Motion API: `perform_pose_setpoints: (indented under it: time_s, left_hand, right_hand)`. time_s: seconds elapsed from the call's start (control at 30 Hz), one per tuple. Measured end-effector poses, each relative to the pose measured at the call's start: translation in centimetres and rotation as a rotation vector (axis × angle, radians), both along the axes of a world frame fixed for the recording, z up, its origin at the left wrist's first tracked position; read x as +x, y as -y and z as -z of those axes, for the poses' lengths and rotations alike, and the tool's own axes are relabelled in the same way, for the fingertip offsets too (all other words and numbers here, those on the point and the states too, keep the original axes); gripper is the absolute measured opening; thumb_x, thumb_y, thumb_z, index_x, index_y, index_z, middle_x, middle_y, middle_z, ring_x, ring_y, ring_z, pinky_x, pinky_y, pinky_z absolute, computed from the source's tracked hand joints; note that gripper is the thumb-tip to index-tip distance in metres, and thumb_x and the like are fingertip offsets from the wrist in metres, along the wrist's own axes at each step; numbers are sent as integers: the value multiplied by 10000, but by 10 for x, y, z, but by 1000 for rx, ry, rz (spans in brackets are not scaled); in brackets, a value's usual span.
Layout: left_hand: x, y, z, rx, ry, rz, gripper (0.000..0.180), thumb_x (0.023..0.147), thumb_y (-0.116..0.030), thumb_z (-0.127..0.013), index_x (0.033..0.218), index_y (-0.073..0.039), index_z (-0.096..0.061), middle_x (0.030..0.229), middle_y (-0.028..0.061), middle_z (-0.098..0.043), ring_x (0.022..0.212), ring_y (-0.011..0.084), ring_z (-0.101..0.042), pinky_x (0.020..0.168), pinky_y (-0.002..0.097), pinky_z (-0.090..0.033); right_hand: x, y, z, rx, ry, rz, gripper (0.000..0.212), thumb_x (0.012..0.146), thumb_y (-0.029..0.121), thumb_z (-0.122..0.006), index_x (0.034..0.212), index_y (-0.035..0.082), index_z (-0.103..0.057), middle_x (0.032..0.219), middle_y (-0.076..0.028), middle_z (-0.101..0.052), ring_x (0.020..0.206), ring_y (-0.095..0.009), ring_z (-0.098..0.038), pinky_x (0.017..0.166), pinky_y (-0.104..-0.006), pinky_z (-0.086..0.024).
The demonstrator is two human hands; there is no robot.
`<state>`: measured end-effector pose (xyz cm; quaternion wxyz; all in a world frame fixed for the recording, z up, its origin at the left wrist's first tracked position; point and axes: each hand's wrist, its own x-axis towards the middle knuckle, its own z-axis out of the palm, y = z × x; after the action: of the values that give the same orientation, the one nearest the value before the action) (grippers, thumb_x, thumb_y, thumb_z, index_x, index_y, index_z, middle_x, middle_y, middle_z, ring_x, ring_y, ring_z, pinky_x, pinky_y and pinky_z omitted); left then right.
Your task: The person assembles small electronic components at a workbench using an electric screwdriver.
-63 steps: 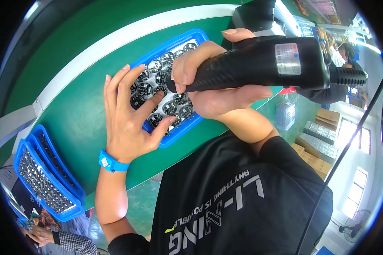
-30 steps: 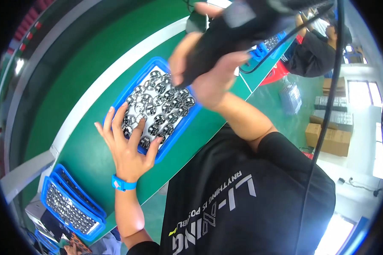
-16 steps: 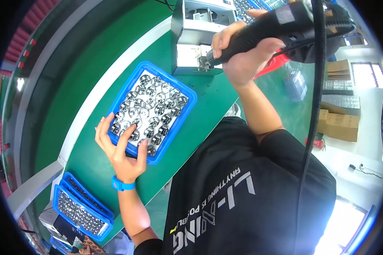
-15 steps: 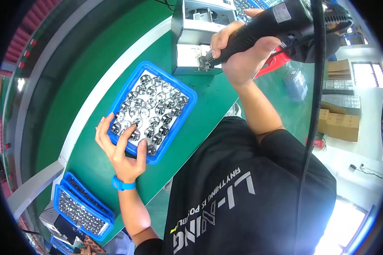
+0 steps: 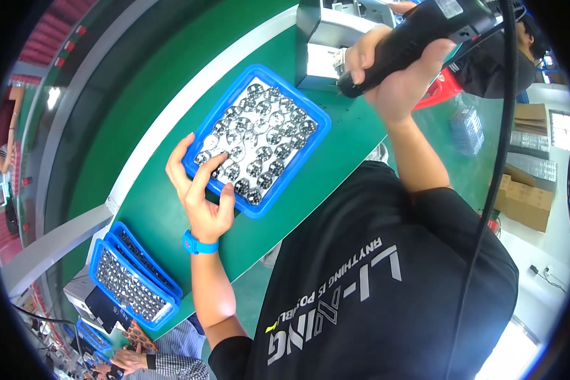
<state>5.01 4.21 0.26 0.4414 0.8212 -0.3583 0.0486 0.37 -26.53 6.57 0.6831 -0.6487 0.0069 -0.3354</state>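
Observation:
A blue tray point(image 5: 322, 142) on the green tabletop holds many round parts point(image 5: 264, 154), silver and black, on a white liner. My left hand point(image 5: 206, 212), with a blue wristband, rests over the tray's near left corner. Its fingers are spread, the forefinger reaching in among the parts and the thumb at the near rim. In my right hand point(image 5: 392, 88) is a black corded electric screwdriver point(image 5: 418, 39), held at a slant with its tip down and to the left. That tip is beside the front of a grey box-shaped machine point(image 5: 348, 24), beyond the tray's far right corner.
Two more blue trays of small parts point(image 5: 136, 282) lie overlapped at the lower left. Beyond them are a co-worker's hands point(image 5: 130, 360). A thick black cable point(image 5: 497, 183) hangs along the right. Cardboard boxes point(image 5: 529, 199) and a red plastic object point(image 5: 443, 88) are farther off.
The screwdriver's tip has come away from the machine's front. My left hand stays at the tray's corner. The whole view has shifted, and a co-worker's hands show more at the lower left.

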Motion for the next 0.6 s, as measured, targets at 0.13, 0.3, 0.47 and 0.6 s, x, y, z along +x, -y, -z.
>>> perform_pose_setpoints:
  time_s: [0.13, 0.3, 0.47, 0.6]
  left_hand:
    - [0, 5, -3, 45, 32, 21, 409, 603, -100, -635, 998, -50, -728, 1393, 250, -463, 1269, 435, -425, 1087, 536, -323]
    - [0, 4, -2, 145, 69, 58, 410, 606, -129, -633, 998, -56, -727, 1398, 260, -449, 1278, 461, -412, 1098, 577, -302]
    - [1, 5, -1, 149, 58, 65, 416, 633, -137, -614, 1029, -83, -730, 1400, 230, -443, 1297, 456, -401, 1105, 643, -262]
    - [3, 4, 0, 161, 53, 64, 411, 633, -137, -620, 1025, -77, -730, 1401, 234, -443, 1293, 457, -403, 1104, 633, -272]
  right_hand:
    - [2, -56, 0, 157, 75, -138, 898, 838, 855, -346, 1327, 101, -332, 595, -84, -525, 429, -181, -492, 461, -311, -439]
    - [20, -112, 25, 142, 99, -346, 931, 840, 828, -415, 1341, 54, -290, 629, -88, -551, 457, -152, -509, 495, -278, -460]
    - [32, -129, 35, 171, 104, -351, 846, 891, 735, -492, 1265, -12, -353, 606, -107, -572, 457, -130, -517, 481, -265, -453]
    - [34, -132, 39, 171, 78, -359, 831, 898, 724, -494, 1263, -10, -355, 611, -107, -578, 463, -130, -522, 476, -265, -452]
